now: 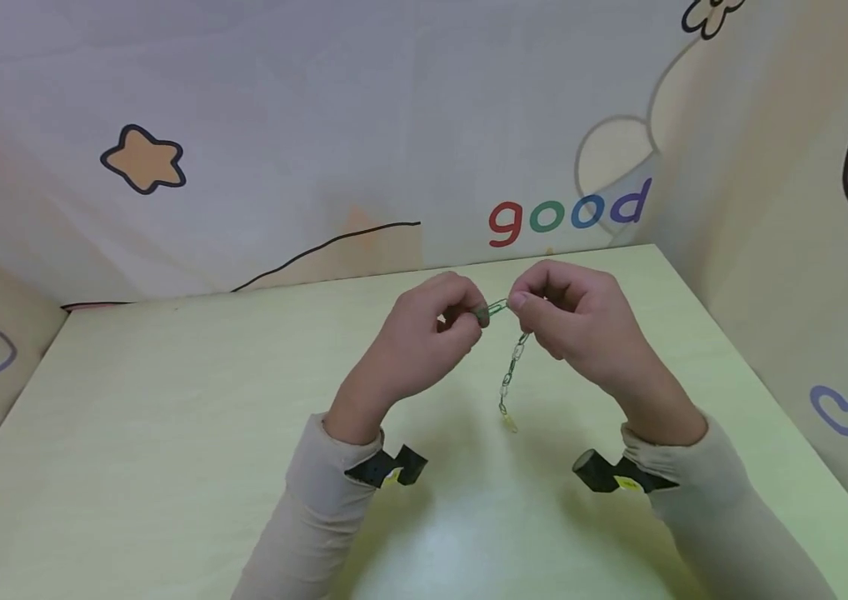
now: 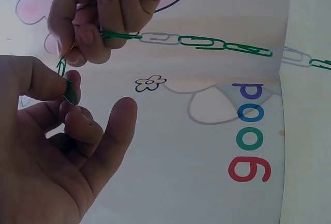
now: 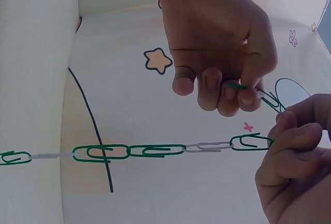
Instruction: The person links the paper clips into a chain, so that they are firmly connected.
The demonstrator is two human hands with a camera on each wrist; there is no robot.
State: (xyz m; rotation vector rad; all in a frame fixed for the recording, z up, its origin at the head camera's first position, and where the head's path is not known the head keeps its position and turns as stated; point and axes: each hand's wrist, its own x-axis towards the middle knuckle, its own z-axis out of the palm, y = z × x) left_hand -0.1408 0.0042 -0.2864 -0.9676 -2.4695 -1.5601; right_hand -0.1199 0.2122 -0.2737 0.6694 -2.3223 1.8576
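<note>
Over the table, my left hand [image 1: 431, 342] pinches a green paper clip [image 2: 70, 92] between thumb and fingertips. My right hand [image 1: 581, 321] faces it, thumb and finger gripping a chain of paper clips [image 3: 129, 151]. Another green clip [image 3: 270, 101] spans the short gap between the two hands. Green and silver clips alternate unevenly along the chain, which hangs from the right fingers. At its lower end dangles a yellow piece [image 1: 510, 423]. Fingertips hide where the clips join in the right hand.
The pale green table [image 1: 169, 433] lies beneath both hands. A printed cloth [image 1: 304, 125] with a star and the word "good" stands behind it and continues at both sides. Small dark cameras [image 1: 411, 465] are strapped at the sleeve cuffs.
</note>
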